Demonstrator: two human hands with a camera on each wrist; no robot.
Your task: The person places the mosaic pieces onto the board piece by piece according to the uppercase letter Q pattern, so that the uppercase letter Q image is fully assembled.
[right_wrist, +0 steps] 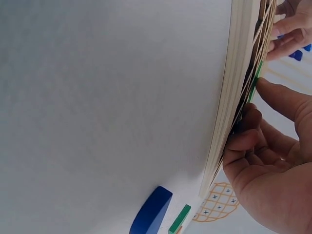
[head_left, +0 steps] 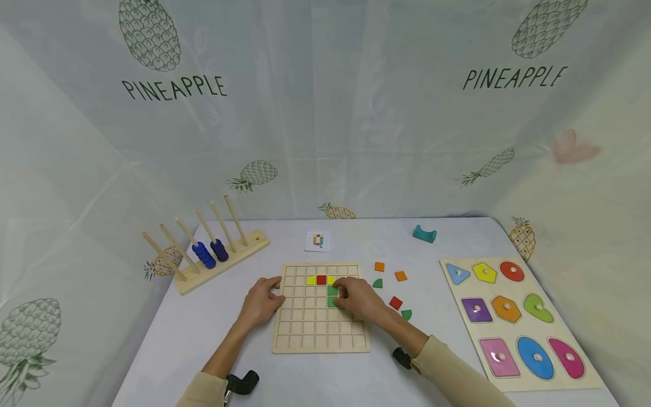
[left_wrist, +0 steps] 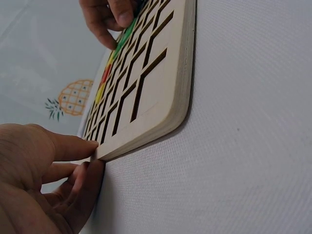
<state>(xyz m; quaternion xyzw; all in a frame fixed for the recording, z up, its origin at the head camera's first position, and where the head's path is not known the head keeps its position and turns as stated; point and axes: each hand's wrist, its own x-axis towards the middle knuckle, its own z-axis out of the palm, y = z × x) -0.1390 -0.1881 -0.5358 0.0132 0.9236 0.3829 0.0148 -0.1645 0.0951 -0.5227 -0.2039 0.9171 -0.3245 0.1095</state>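
A wooden grid board point(head_left: 303, 326) lies flat on the table, with a yellow tile point(head_left: 311, 280), a red tile point(head_left: 321, 280) and another yellow tile point(head_left: 331, 280) in one row. Green tiles point(head_left: 332, 290) run down from that row's right end. My left hand point(head_left: 261, 302) grips the board's left edge, its thumb point(left_wrist: 78, 147) on top near the corner and its fingers against the side. Over the green tiles, my right hand point(head_left: 358, 298) pinches at a green tile point(right_wrist: 254, 87) with thumb and curled index finger. That hand partly hides the tile.
Loose orange point(head_left: 400, 276), red point(head_left: 395, 303) and green pieces point(head_left: 407, 314) lie right of the board. A pattern card point(head_left: 325, 247) and a teal arch point(head_left: 424, 234) sit behind. A peg stand point(head_left: 254, 243) stands back left; a shape puzzle point(head_left: 458, 325) lies right.
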